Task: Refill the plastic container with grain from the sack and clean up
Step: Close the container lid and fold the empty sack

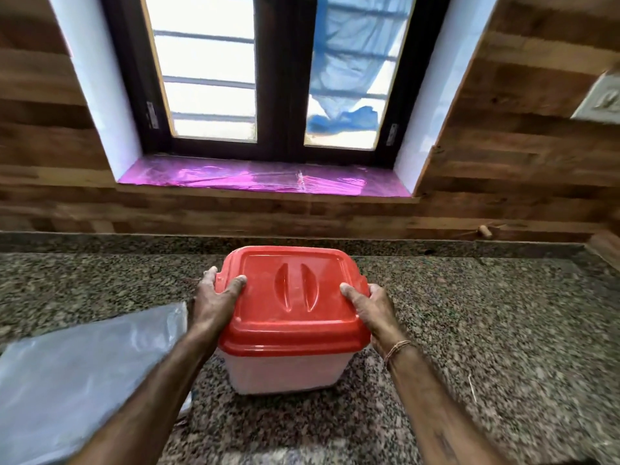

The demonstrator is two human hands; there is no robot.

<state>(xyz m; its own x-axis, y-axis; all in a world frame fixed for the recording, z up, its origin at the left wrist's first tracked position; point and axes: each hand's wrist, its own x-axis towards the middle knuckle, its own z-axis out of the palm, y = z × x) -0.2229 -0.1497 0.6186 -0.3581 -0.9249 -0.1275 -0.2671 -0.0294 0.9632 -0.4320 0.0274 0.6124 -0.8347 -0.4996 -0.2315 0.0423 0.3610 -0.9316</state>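
A white plastic container (285,372) with a red lid (292,297) stands on the speckled granite counter (486,330), straight in front of me. The lid sits on the container and covers its inside. My left hand (213,302) grips the lid's left edge, thumb on top and fingers curled around the rim. My right hand (369,308) grips the right edge the same way. A thread band circles my right wrist. No sack or grain shows in this view.
A grey translucent plastic sheet or bag (77,380) lies flat on the counter at the lower left, close to my left forearm. Behind the counter rises a wood-panelled wall with a window (268,78) and a pink-lined sill (255,177). A switch plate (600,99) is on the right wall.
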